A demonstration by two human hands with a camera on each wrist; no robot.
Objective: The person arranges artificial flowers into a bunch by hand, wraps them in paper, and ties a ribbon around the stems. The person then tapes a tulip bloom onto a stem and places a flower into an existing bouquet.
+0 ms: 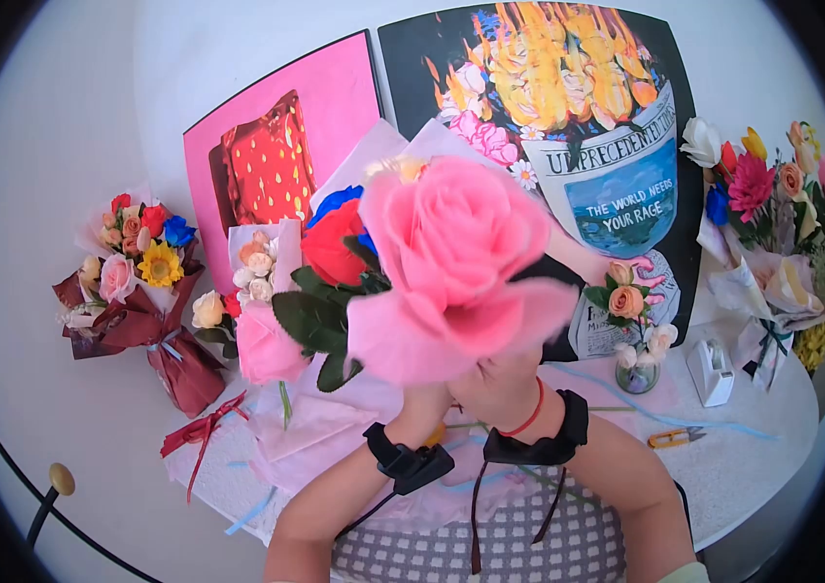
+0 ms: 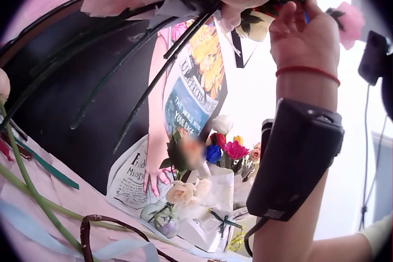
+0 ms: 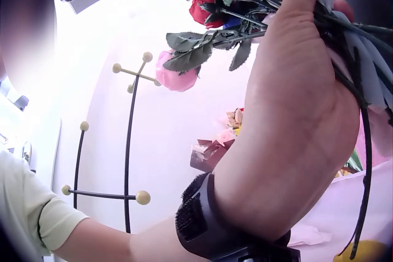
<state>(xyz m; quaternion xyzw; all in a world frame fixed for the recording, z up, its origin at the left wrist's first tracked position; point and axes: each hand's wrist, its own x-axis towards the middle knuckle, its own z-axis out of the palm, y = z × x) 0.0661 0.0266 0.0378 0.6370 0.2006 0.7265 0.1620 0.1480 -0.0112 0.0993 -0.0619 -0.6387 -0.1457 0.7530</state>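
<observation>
A large pink rose fills the centre of the head view, with a red rose and dark leaves beside it. Behind the blooms, my left hand is partly hidden; in the right wrist view that left hand grips a bundle of dark stems wrapped in pale material. The stems fan out below it in the left wrist view. My right hand is raised by the blooms, its fingers partly bent. Whether it holds a stem is hidden.
A wrapped bouquet stands at left, another at right. Two pictures lean on the wall. A small glass vase, a white tape dispenser, yellow snips, blue ribbon and pink paper are on the table.
</observation>
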